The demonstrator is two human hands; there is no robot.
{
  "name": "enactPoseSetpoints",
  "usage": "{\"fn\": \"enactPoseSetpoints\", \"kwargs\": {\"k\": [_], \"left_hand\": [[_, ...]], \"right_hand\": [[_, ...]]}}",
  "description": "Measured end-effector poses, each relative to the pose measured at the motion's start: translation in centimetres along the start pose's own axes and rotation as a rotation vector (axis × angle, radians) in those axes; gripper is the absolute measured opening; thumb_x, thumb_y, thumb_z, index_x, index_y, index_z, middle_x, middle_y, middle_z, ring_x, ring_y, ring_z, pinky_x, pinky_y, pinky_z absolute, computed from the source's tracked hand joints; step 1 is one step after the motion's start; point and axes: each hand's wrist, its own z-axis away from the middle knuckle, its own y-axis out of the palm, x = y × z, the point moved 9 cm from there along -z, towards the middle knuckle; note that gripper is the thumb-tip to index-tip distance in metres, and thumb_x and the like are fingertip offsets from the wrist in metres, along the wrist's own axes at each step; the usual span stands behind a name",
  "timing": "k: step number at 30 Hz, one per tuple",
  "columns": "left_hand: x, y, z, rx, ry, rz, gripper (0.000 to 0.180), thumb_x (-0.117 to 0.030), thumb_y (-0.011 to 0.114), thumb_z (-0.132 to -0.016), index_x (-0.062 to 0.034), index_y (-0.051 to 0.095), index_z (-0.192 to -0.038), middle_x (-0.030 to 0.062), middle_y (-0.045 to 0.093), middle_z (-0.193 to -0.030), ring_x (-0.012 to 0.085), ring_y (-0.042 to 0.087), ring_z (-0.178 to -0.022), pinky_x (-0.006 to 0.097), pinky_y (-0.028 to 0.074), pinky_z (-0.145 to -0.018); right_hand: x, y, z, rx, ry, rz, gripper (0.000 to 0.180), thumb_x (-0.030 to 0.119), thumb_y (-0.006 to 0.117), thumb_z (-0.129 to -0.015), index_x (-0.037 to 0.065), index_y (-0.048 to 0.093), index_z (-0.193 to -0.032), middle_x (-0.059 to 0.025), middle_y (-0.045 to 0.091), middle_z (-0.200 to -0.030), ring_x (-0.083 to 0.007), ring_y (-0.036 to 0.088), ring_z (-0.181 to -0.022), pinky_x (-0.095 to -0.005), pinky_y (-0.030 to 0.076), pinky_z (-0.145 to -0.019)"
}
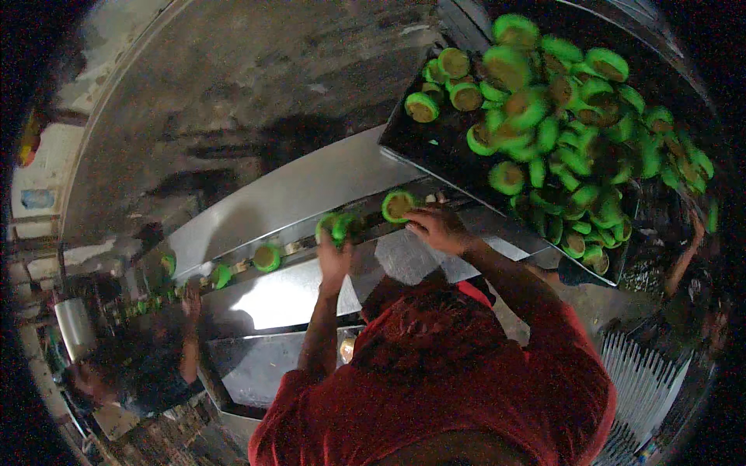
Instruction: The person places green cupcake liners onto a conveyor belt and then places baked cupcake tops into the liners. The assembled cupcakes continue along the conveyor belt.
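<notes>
My left hand [334,262] closes its fingers on a pair of bright green round pieces [336,225] over a narrow conveyor channel. Each of these pieces looks like a thick disc or shallow cup with a brown face; their exact kind cannot be made out. To the right, my right hand [440,230] has its fingertips on the edge of another green round piece [399,206], brown face up. Farther left along the channel lie a single green piece [266,257] and another [221,275]. Both my forearms come from red sleeves.
A dark tray [435,159] heaped with green pieces stands at the upper right. Sloping metal panels [287,182] flank the channel. At the left, another person's hand [191,301] reaches to the line; another person's arm [685,260] shows at the right, near a metal rack [641,373].
</notes>
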Motion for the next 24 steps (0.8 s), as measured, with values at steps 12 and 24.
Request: {"fn": "enactPoseSetpoints", "kwargs": {"k": [12, 24], "left_hand": [[-10.1, 8.3, -3.2, -0.018, 0.347, -0.059, 0.048, -0.012, 0.067, -0.087, -0.0013, 0.053, -0.131, 0.0199, 0.058, -0.130, 0.0342, 0.052, -0.124, 0.048, 0.034, -0.109], [-20.2, 20.1, -16.4, 0.196, 0.651, -0.386, 0.059, -0.019, 0.078, -0.070, -0.0126, 0.057, -0.125, 0.0139, 0.051, -0.128, 0.0325, 0.049, -0.117, 0.051, 0.041, -0.096]], "right_hand": [[-13.4, -3.3, -0.3, 0.146, 0.215, -1.805, 0.057, 0.040, 0.053, -0.096, 0.004, 0.044, -0.139, -0.0187, 0.055, -0.134, -0.0316, 0.057, -0.120, -0.0408, 0.047, -0.099], [-9.7, -17.7, 8.3, -0.643, 0.198, 0.411, 0.024, 0.012, 0.069, -0.083, 0.008, 0.064, -0.107, -0.0091, 0.064, -0.097, -0.0330, 0.059, -0.091, -0.0431, 0.049, -0.078]]}}
